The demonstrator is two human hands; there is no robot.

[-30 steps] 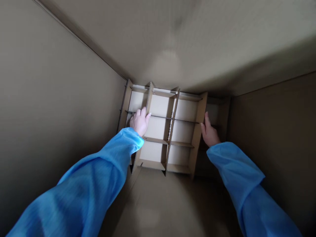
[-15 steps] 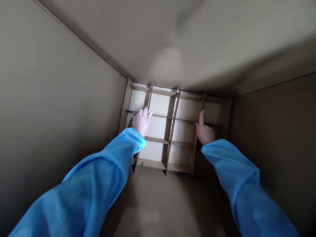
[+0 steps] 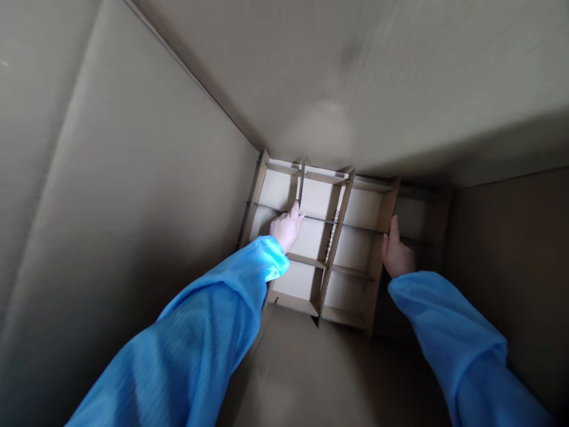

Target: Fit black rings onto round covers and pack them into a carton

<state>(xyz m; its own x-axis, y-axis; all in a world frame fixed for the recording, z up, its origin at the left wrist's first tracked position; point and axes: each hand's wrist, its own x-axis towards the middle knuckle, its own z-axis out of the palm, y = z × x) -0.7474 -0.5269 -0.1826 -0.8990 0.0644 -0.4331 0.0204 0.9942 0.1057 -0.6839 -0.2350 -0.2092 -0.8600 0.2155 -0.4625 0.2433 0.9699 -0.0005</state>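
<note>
1. L hand point(image 3: 285, 230): thumb & index narrow, astride 2nd long strip point(image 3: 301, 185) of cdbd grid point(image 3: 333, 258); firm pinch or not, can't tell.
2. Grid sits deep in box point(image 3: 400, 89). Best: small, even nudges, strips upright, so slots don't tear.
3. R hand point(image 3: 397, 255): fingers narrow, at 4th strip point(image 3: 388, 207); grip can't tell. Match L's pressure.

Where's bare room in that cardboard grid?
Cells between the middle divider and the divider at the right hand show bare pale bottoms. It's crowded around the left hand, which partly covers cells; below the right hand, it's too dark to tell.
</note>
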